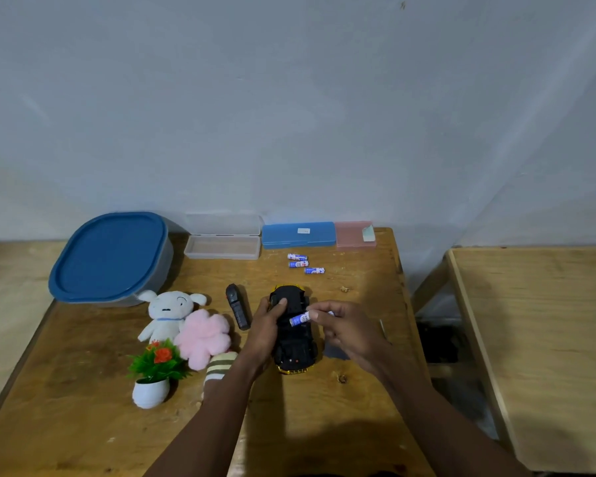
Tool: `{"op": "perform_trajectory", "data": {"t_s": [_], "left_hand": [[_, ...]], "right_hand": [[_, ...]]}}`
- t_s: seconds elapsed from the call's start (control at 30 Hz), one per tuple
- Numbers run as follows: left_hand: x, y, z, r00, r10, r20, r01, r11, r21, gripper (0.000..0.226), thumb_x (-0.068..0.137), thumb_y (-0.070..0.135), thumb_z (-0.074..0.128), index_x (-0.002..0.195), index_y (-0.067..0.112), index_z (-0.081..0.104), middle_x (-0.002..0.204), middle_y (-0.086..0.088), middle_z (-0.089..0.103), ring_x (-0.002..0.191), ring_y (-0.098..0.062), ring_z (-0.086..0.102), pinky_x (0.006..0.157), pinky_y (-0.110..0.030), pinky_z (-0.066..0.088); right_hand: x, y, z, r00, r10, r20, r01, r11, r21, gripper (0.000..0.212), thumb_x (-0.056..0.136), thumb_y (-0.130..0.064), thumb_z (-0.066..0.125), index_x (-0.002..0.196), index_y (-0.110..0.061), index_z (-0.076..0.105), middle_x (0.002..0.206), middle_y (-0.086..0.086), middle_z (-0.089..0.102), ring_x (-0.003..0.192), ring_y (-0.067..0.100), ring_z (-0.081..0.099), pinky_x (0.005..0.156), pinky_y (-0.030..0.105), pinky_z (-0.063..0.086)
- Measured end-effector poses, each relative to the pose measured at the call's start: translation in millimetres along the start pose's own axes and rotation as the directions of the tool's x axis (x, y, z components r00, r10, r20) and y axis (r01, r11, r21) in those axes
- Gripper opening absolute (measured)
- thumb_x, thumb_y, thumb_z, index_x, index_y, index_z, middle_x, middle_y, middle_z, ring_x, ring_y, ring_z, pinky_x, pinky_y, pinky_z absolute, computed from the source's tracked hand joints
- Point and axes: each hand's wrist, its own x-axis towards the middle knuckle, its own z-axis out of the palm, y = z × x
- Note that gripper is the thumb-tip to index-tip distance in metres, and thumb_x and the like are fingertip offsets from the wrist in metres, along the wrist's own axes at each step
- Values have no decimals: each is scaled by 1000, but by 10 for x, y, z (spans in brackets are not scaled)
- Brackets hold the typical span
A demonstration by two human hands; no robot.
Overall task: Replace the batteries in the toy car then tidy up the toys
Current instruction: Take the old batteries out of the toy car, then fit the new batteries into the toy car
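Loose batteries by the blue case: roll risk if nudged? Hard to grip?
The three loose batteries lie on their sides as bare cylinders, so a nudge would probably roll them across the table. Small and smooth, they may slip in a pinch, though the right hand pinches another battery.

The person's two forearms show bare up to the left hand (pixel 265 329) and right hand (pixel 350 331), both bare too.

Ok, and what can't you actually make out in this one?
All head view:
- Toy car battery bay: dark, partly covered by the left hand and the battery the right hand pinches.
- Loose batteries: print too small.
- Tub contents: hidden by its lid.
- Striped toy: partly behind the left forearm.
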Motion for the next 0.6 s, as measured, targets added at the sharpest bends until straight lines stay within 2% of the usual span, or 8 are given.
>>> {"op": "perform_trajectory", "data": {"t_s": [0.1, 0.23, 0.33, 0.47, 0.6], "left_hand": [[36, -29, 14, 1000, 25, 1, -25, 997, 71, 24, 103, 24, 51, 123, 12, 59, 118, -19, 68, 104, -37, 68, 82, -44, 59], [55, -83, -3, 998, 54, -11, -52, 988, 146, 22, 104, 24, 52, 122, 17, 60, 115, -14, 71, 101, -32, 71, 89, -51, 58], [64, -114, -2, 994, 105, -42, -93, 970, 225, 21, 104, 25, 52, 122, 21, 59, 114, -8, 71, 99, -26, 71, 90, -50, 58], [75, -127, 5, 983, 166, -72, -135, 936, 324, 38, 104, 18, 49, 142, 19, 47, 125, -7, 65, 109, -23, 65, 95, -43, 55], [75, -125, 16, 973, 204, -111, -144, 905, 399, 52, 102, 17, 52, 151, 22, 36, 133, -7, 61, 116, -23, 60, 102, -44, 50]], "right_hand": [[50, 4, -10, 998, 69, -2, -67, 979, 191, 19, 97, -8, 61, 110, -5, 73, 84, 6, 59, 53, 6, 41, 44, 18, 30], [95, -58, 11, 983, 184, 29, -180, 899, 400, 23, 98, -12, 53, 107, -3, 72, 75, 2, 59, 53, 7, 44, 40, 17, 29], [124, -94, 48, 972, 233, 17, -221, 892, 394, 22, 97, -15, 52, 104, -5, 70, 74, 1, 59, 57, 8, 49, 42, 17, 36], [187, -110, 81, 957, 289, 5, -263, 864, 430, 16, 96, -15, 55, 99, -4, 67, 71, 3, 58, 56, 11, 53, 47, 19, 44], [256, -119, 62, 947, 321, -31, -289, 887, 359, 12, 96, -19, 58, 94, -10, 66, 69, -1, 57, 54, 10, 49, 46, 20, 38]]}}
